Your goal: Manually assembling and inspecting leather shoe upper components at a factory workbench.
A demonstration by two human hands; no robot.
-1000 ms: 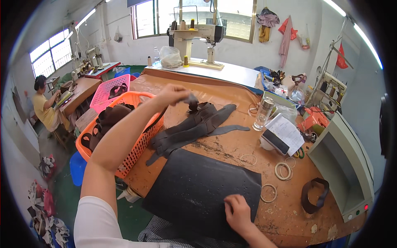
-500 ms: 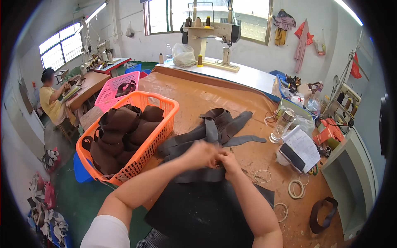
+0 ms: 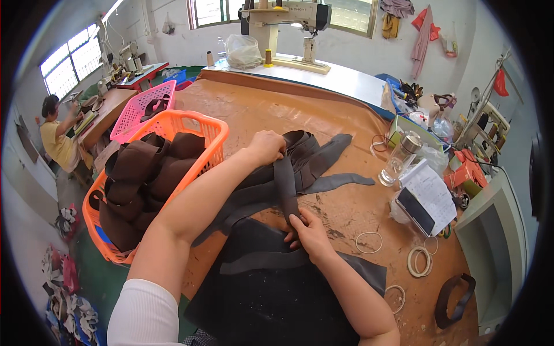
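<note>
A dark grey strip of leather-like material runs between my two hands. My left hand is closed at its far end, next to the pile of similar dark strips. The near end is pinched between thumb and fingers of my right hand. Below my hands lies a large black sheet, partly on the table edge, with another loose grey strip flat on it. More strips spread leftward under my left forearm, which hides part of them.
Left of my arm stands an orange basket filled with brown curved pieces; a pink basket is behind it. On the right are a glass bottle, a phone, papers, cream rings and a dark loop. A sewing machine stands beyond.
My hands have moved apart: the left went away toward the pile, the right a little nearer. The strip now stretches between them. The whole view has shifted slightly.
</note>
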